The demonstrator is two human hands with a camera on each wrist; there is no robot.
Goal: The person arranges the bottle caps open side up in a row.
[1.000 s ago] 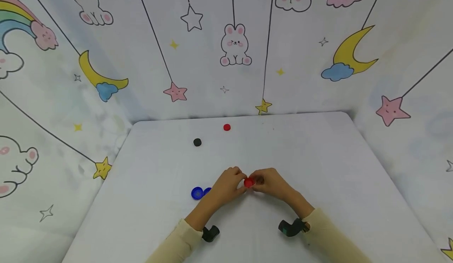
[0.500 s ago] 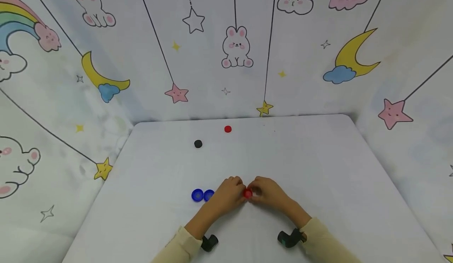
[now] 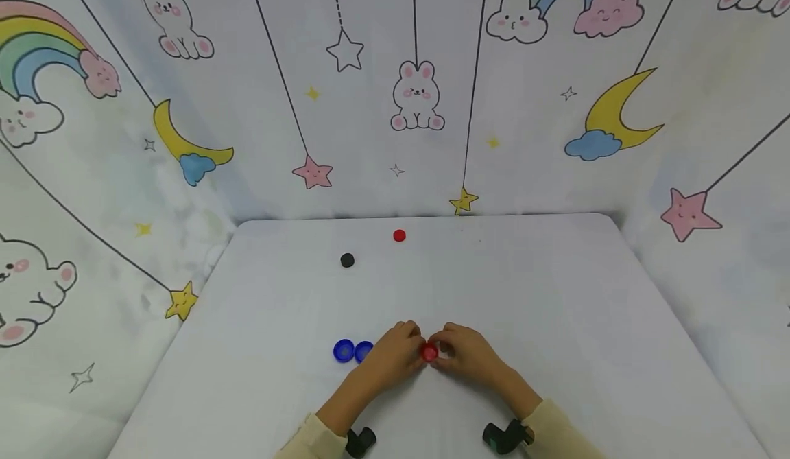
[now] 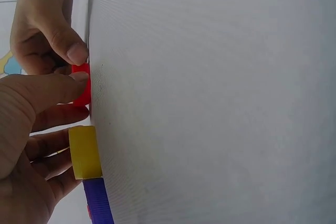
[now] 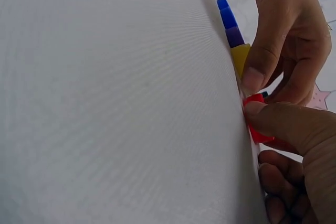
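Observation:
A small red bottle cap [image 3: 429,352] sits between the fingertips of both hands, low over the white table. My left hand [image 3: 393,356] pinches its left side; the thumb [image 4: 65,85] lies across the cap in the left wrist view. From the other side my right hand [image 3: 465,356] grips it with thumb and forefinger. Under the left hand, hidden in the head view, are a yellow cap [image 4: 85,152] and a purple-blue cap [image 4: 98,200]. Two blue caps [image 3: 343,350] lie side by side just left of that hand, continuing the row.
Farther back on the white table [image 3: 524,294] lie a black cap [image 3: 348,260] and another red cap [image 3: 399,235]. A cloth backdrop [image 3: 370,130] with cartoon drawings rises behind and at both sides. Black camera mounts [image 3: 505,437] sit at the wrists.
Both hands have brought the red cap nearer to the person and slightly left. More of the second blue cap shows beside the left hand. The head view has tilted up a little.

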